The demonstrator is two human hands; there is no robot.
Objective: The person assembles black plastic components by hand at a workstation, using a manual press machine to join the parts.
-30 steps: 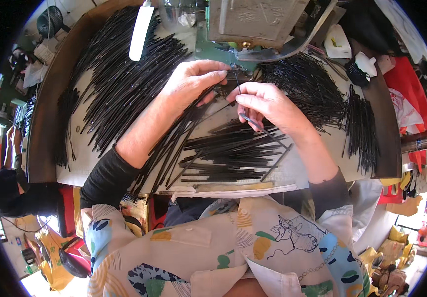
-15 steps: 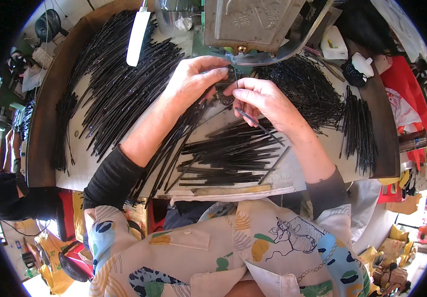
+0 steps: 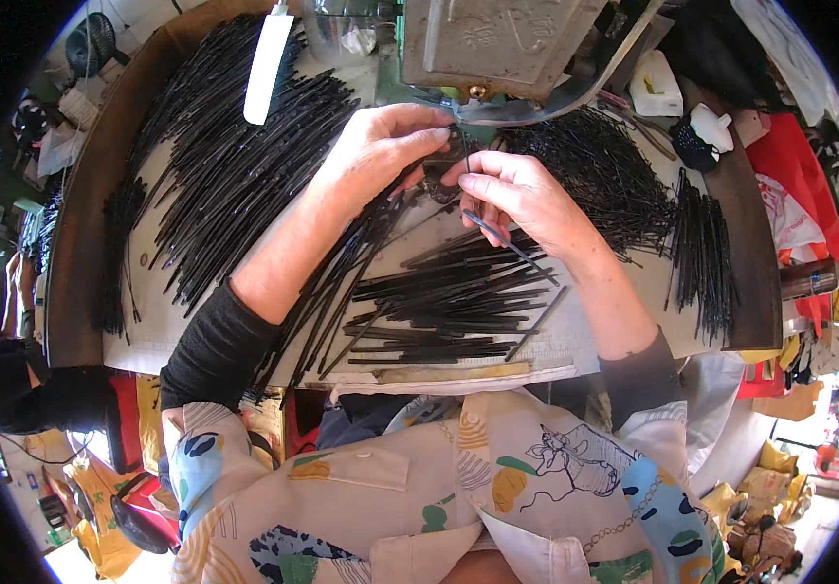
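Note:
Right beneath a green and grey metal machine [image 3: 502, 49], both hands work close together at the centre. My left hand [image 3: 387, 146] is closed in a pinch, fingertips at the machine's lower end; whatever it grips is hidden there. My right hand [image 3: 517, 200] is closed too. A thin black rod [image 3: 525, 255] runs from under its fingers, slanting down toward the right. Another thin dark strand [image 3: 466, 146] stands upright between its fingertips and the machine. Below the hands lies a loose pile of short black rods [image 3: 449, 302] on the pale tabletop [image 3: 556, 336].
Long black rods [image 3: 244, 165] cover the table's left side. A tangled heap of black pieces [image 3: 600, 180] fills the right, with a neat black bundle [image 3: 700, 258] beside it. A white blade-like bar [image 3: 269, 73] hangs at upper left. A raised brown rim [image 3: 84, 224] edges the table.
The whole view has shifted slightly. Both hands keep almost the same pinched pose under the machine, and the black rod still slants from my right hand.

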